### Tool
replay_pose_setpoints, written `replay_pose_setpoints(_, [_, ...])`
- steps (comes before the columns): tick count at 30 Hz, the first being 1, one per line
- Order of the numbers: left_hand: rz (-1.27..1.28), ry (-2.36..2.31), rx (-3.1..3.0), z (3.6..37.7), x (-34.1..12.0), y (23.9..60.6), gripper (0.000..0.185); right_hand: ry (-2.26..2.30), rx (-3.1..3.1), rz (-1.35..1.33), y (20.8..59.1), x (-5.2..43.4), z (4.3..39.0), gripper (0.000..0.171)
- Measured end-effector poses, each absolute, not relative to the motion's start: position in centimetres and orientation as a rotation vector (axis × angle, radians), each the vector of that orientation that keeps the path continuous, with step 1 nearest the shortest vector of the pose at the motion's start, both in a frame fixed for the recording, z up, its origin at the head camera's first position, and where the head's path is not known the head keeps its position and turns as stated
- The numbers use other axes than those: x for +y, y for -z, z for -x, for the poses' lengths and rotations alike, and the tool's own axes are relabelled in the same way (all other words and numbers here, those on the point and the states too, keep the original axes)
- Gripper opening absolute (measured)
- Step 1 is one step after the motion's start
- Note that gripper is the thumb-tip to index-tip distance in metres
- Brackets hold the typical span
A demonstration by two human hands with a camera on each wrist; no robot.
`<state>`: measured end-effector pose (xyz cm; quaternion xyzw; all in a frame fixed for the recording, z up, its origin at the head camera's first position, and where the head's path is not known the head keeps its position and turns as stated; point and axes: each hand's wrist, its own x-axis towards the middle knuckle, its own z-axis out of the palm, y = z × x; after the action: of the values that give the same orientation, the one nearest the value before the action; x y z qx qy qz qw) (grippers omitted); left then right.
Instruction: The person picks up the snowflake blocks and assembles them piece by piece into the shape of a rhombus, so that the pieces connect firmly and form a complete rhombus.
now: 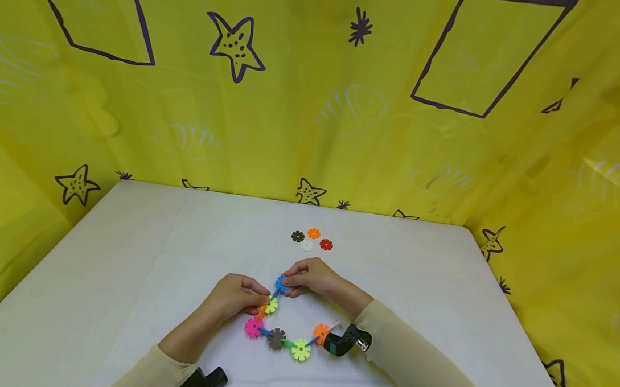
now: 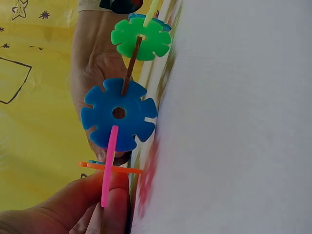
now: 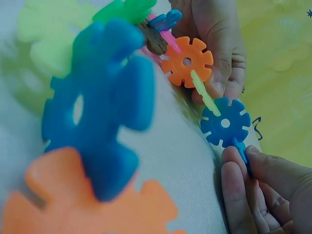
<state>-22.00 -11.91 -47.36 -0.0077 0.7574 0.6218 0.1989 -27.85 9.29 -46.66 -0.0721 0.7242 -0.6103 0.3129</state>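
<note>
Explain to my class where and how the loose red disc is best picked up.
I'd pinch the red disc by its notched rim, thumb and finger on opposite edges, coming from the right: it lies flat, and the white disc and loose orange disc lie toward its left.

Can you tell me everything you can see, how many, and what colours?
Chain of notched discs: 1, blue, yellow-green, orange, pink, brown and green, with a whitish piece at one end, between the hands
Dark brown disc: 1, loose beyond the hands
Orange disc: 1, beside it
White disc: 1, same group
Red disc: 1, same group
Table: 1, white, underneath
Backdrop: 1, yellow, around the table
Starfish drawings: several, dark outlines, on the backdrop
Spiky marks: several, dark, there too
Fish drawings: several, pale, there too
Rectangle outlines: 2, dark, high up
Wrist cameras: 2, black, on the wrists
Sleeves: 2, beige, on the arms
Left hand: 1, bare, holding the chain
Right hand: 1, bare, pinching its blue end
</note>
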Motion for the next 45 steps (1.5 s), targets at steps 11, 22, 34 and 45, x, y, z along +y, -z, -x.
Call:
replay_pose_setpoints(11, [0.098, -1.798, 2.147, 21.7, -11.5, 47.5, 0.018, 1.637, 1.861, 0.126, 46.7, 9.0, 27.9, 0.017])
replay_pose_setpoints(22, [0.054, -1.714, 2.251, 21.6, -11.4, 47.2, 0.018, 1.624, 1.856, 0.169, 46.6, 9.7, 27.9, 0.019])
replay_pose_setpoints(34, [-0.138, -1.646, 2.213, 21.4, -12.5, 47.4, 0.027, 1.632, 1.868, 0.215, 47.1, 9.5, 27.9, 0.02])
replay_pose_setpoints(45, [-0.118, -1.659, 2.274, 21.1, -11.9, 47.4, 0.023, 1.603, 1.891, 0.236, 47.2, 9.5, 27.9, 0.02])
